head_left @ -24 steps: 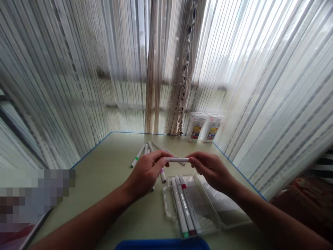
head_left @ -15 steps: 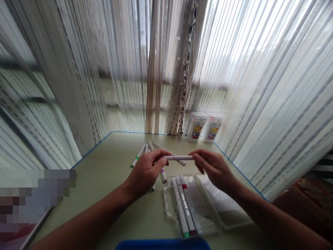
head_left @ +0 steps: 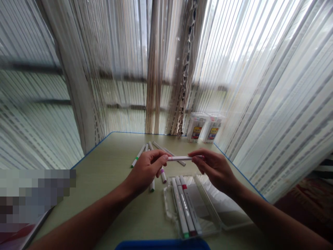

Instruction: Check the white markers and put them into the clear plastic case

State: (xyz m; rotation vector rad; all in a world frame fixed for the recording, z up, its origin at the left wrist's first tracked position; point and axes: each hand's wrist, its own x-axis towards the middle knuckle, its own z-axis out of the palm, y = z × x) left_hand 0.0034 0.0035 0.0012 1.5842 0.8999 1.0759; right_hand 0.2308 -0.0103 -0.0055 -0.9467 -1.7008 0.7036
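A slim white marker (head_left: 180, 158) with a pinkish ring lies level between my hands above the table. My left hand (head_left: 149, 170) pinches its left end, and my right hand (head_left: 214, 168) grips the other end between thumb and fingers. Below them an open clear plastic case (head_left: 208, 222) holds several white markers (head_left: 185, 205), one with a red band, one with a green tip. Loose markers are scattered behind and under my left hand, among them a green-banded marker (head_left: 137, 158) and a purple-banded marker (head_left: 163, 176). My fingers cover parts of some of these.
Two clear boxes of markers (head_left: 197, 128) stand upright at the table's far right corner. The pale green table (head_left: 104, 166) has a blue edge, with striped curtains (head_left: 125, 69) hanging behind it. A blue object (head_left: 162, 244) shows at the near edge.
My right hand has slid slightly inward along the marker, so its right end now reaches past the thumb. My left hand has shifted a little, uncovering more of the green-tipped marker beneath.
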